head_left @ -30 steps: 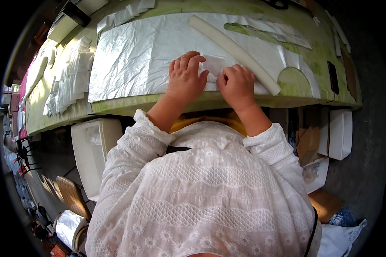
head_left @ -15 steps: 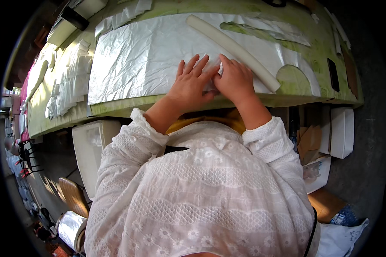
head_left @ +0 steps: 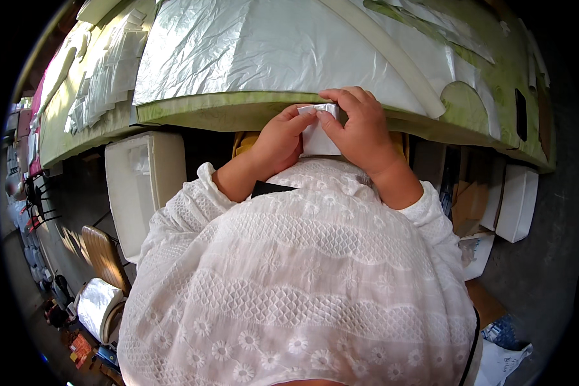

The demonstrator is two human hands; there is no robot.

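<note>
Left to right. Far left of the green table (head_left: pixel 193 112): loose white plastic pieces (head_left: pixel 103 90). Centre of the table: large clear plastic sheet (head_left: pixel 257 51), with a long white strip (head_left: pixel 392 58) running diagonally across its right part.

Below the near edge, left: white cushioned seat (head_left: pixel 141 186).

Left hand (head_left: pixel 280 138): grip narrow, fingertips pinched on the left edge of a small white folded piece (head_left: pixel 316 132). Right hand (head_left: pixel 363 128): grip closed over the top and right side of the same piece, thumb on its face.

Position of the piece: at the near edge of the table, centre, held between both hands just above the person's lap, apparently off the table surface; its lower part is hidden by the white sleeve.

Judgement on technique: keep both thumbs flat on the face, edges aligned before pressing the fold; use the table edge as a brace so the piece does not slip.
</note>
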